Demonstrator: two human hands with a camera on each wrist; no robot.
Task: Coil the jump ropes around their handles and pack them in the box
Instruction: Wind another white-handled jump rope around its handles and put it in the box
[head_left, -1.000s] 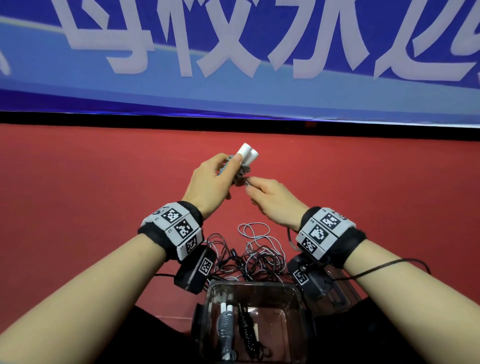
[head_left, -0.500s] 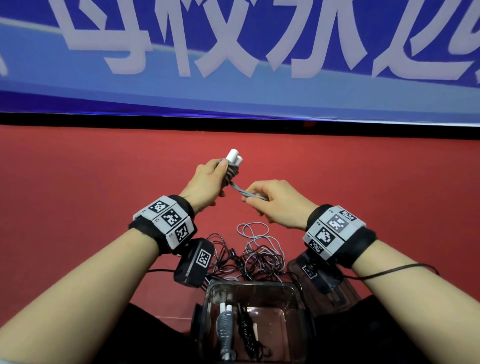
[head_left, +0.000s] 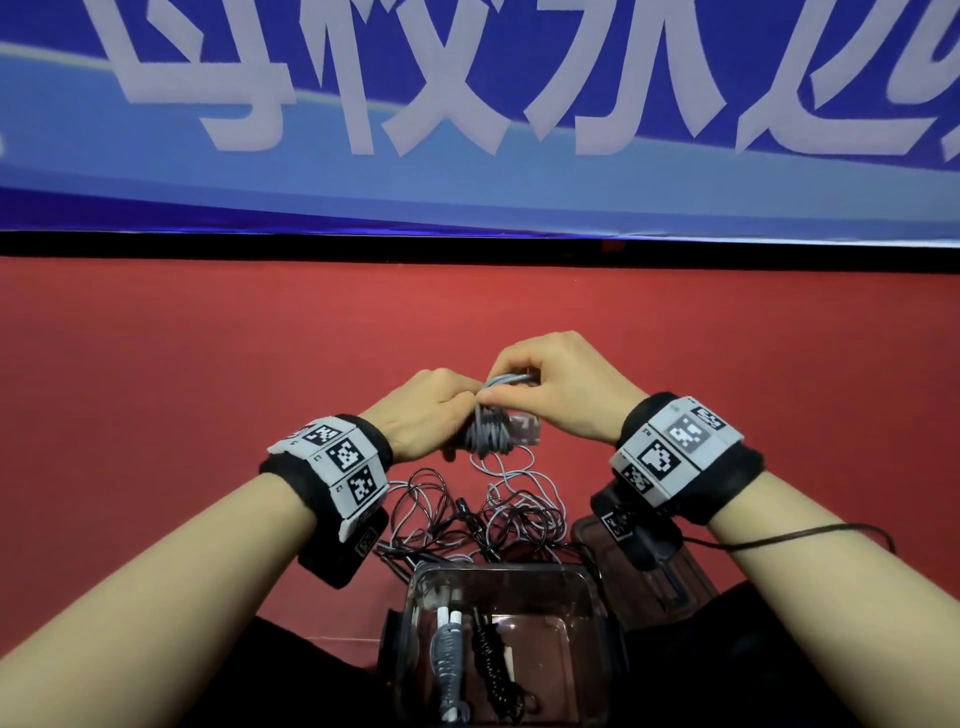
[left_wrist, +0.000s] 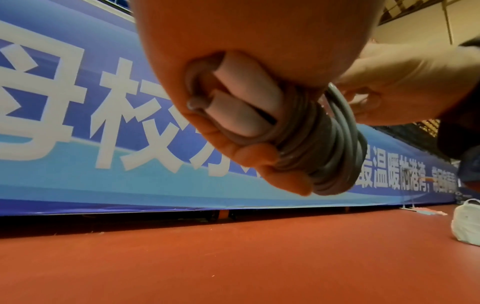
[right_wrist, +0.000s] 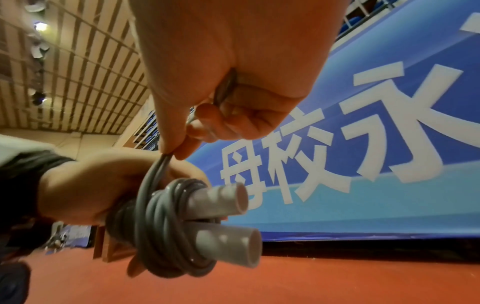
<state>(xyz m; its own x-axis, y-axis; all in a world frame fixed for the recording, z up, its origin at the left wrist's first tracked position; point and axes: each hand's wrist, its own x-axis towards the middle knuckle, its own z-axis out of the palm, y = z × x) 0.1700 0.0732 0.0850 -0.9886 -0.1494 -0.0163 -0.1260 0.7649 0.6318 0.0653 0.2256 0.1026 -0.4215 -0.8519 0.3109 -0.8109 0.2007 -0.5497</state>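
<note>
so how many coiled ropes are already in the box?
2. A grey coiled rope with white handle ends lies at the left of the clear box, a black coiled rope right beside it. The near end is cropped, so more may be hidden.

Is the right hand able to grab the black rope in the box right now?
Probably not yet: the right hand is pinching the grey rope being wound. The box is open on top, though.

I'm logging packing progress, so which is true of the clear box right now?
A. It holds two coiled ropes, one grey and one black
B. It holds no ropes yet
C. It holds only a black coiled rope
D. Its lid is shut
A: in the head view the clear box stands open with a grey coiled rope and a black coiled rope lying side by side inside.
</note>
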